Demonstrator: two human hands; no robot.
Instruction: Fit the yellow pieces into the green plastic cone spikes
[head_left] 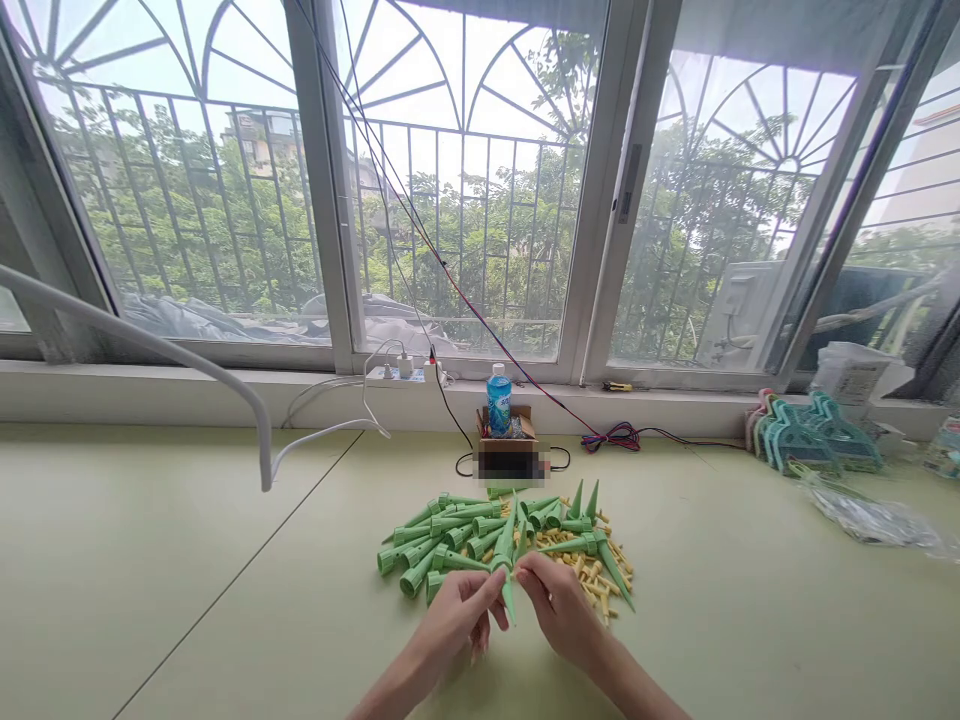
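Note:
My left hand (463, 608) is closed around a pale green plastic spike (510, 602), whose pointed tip shows below the fingers. Close on its right, my right hand (556, 596) is pinched at the upper end of that spike. What sits between its fingertips is too small to make out. Just beyond both hands lies a heap of similar green spikes (420, 552), hollow and ribbed at their wide ends. Small yellow pegs (592, 578) are piled on the right side of the heap, with some green spikes lying over them.
Behind the heap, a small cardboard box (525, 424) stands with a blue bottle (499, 400). A coiled cable (619, 437) lies near the windowsill. Teal hangers (806, 440) and clear plastic bags (862, 510) are at the right. A white curved arm (225, 375) reaches over the table's left side.

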